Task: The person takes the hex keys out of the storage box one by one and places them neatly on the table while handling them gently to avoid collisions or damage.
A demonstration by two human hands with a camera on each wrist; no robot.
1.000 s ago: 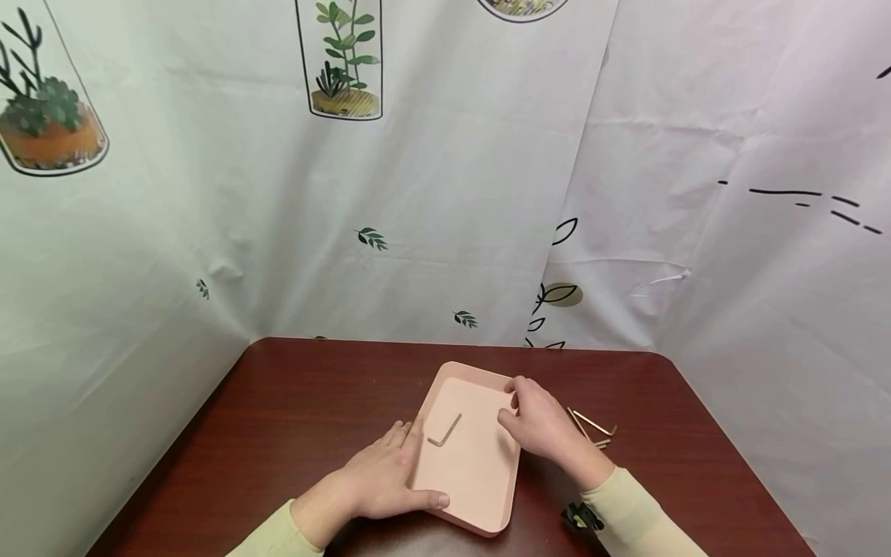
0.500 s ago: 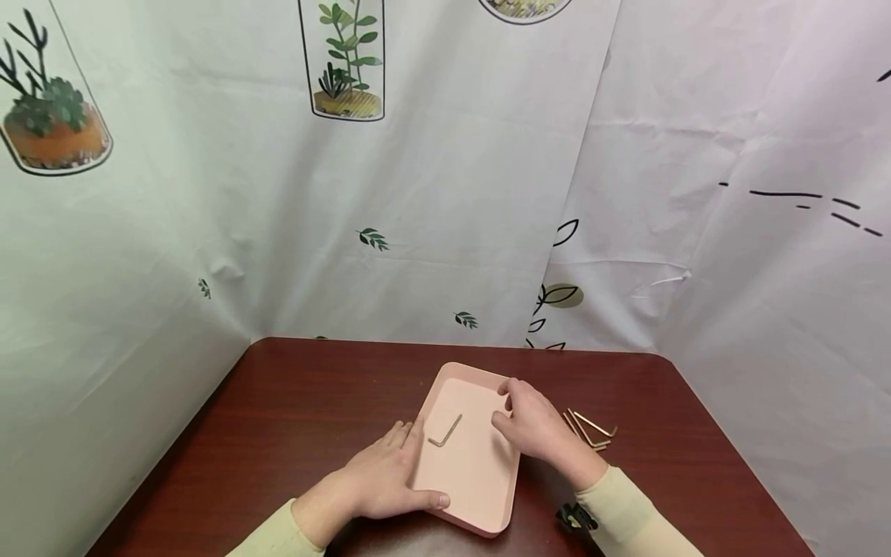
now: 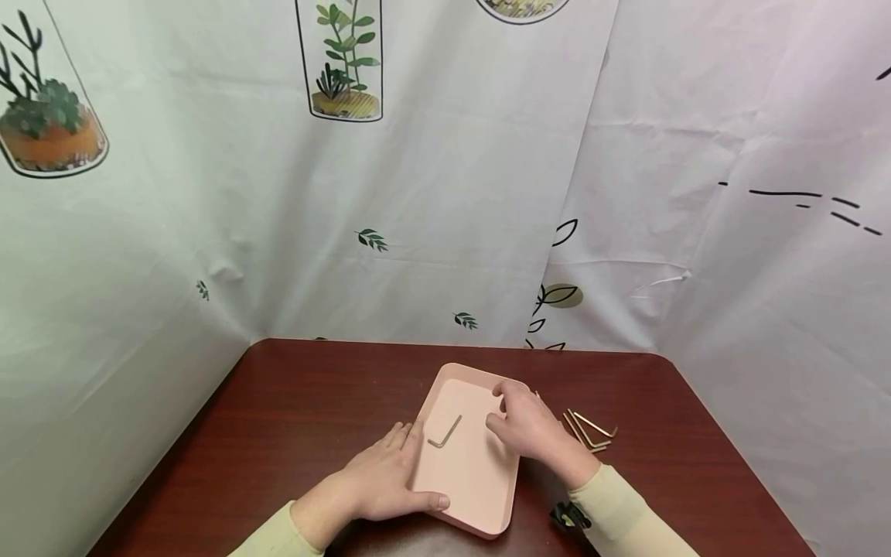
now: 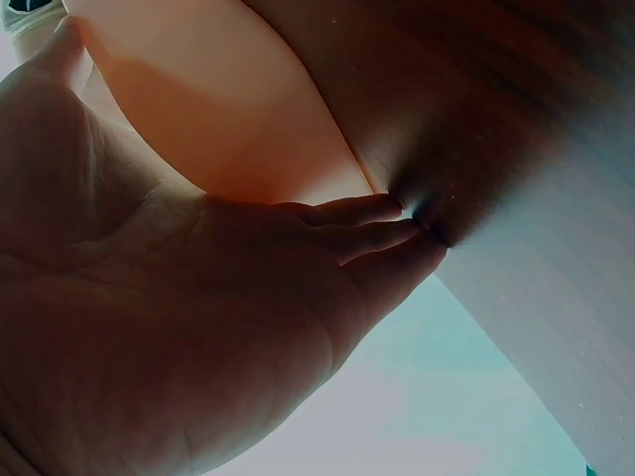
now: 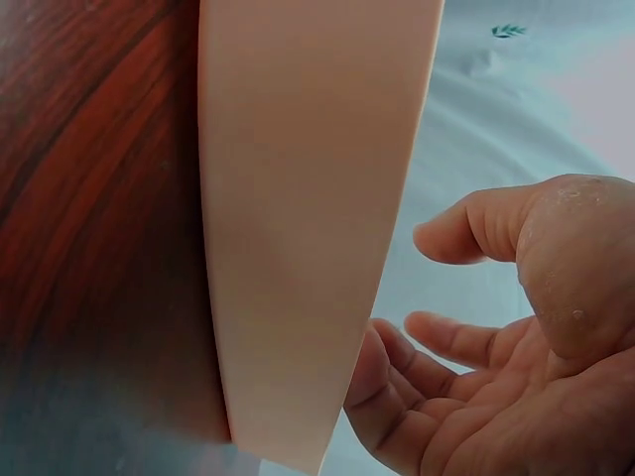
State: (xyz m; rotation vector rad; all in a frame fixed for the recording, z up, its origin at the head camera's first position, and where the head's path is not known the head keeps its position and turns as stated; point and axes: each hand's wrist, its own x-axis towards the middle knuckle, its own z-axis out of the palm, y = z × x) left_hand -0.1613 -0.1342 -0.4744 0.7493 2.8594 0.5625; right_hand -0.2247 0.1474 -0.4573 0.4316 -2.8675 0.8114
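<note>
A pink rectangular tray [image 3: 465,495] lies at a slant on the table, with one L-shaped hex key [image 3: 448,433] on its floor. My left hand [image 3: 381,473] rests along the tray's left side, fingers extended and thumb over the near rim. In the left wrist view, the palm and straight fingers [image 4: 387,268] lie against the tray's outer wall [image 4: 238,109]. Over the tray's right side is my right hand [image 3: 530,424], loosely bent. The right wrist view shows its thumb [image 5: 471,228] apart from the fingers, with nothing visible between them; the tray wall [image 5: 308,198] stands beside it.
Several more hex keys [image 3: 592,432] lie together on the dark red wooden table [image 3: 306,402], right of the tray. A white curtain [image 3: 431,193] printed with plants surrounds the table's back and sides. A black strap [image 3: 571,516] is on the right wrist.
My right hand has moved slightly left, farther over the tray, uncovering more of the hex keys on the table. The left hand, the tray and the hex key inside have stayed put.
</note>
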